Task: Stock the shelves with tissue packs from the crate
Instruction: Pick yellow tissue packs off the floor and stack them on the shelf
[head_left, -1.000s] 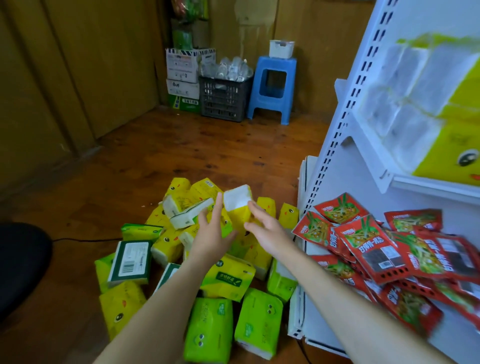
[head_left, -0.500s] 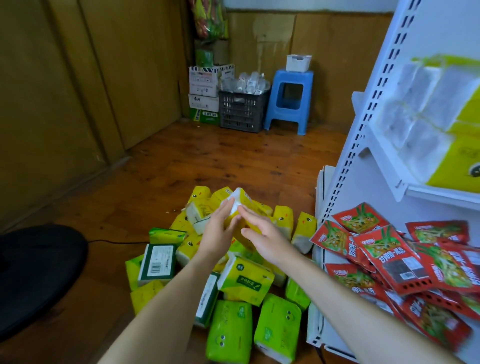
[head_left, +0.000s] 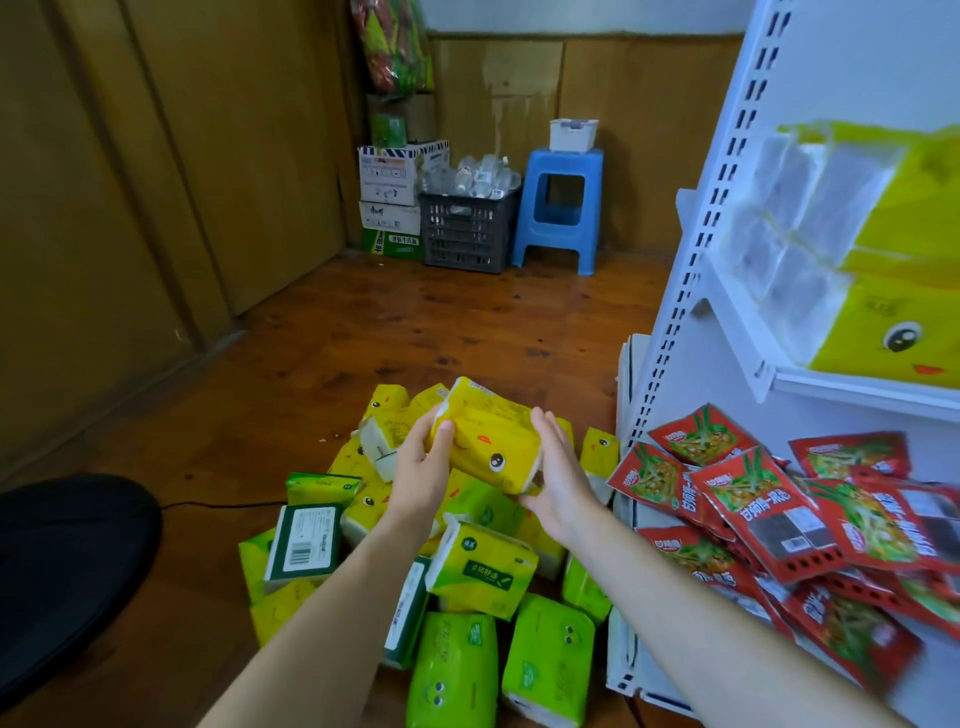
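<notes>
Farther back, a dark grey crate (head_left: 470, 228) of clear plastic bottles (head_left: 478, 174) stood beside a blue stool (head_left: 558, 208) topped by a small white bin (head_left: 571, 134). Red snack packets (head_left: 769, 514) lay heaped on the white shelf unit (head_left: 696, 384). Above the pile of tissue packs (head_left: 483, 571) on the floor, the left hand (head_left: 421, 473) gripped one end of a yellow tissue pack (head_left: 493, 441), thumb across its face. The right hand (head_left: 558, 480) pressed the other end, fingers nearly straight.

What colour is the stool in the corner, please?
Blue; the stool shows best in the head view.
</notes>
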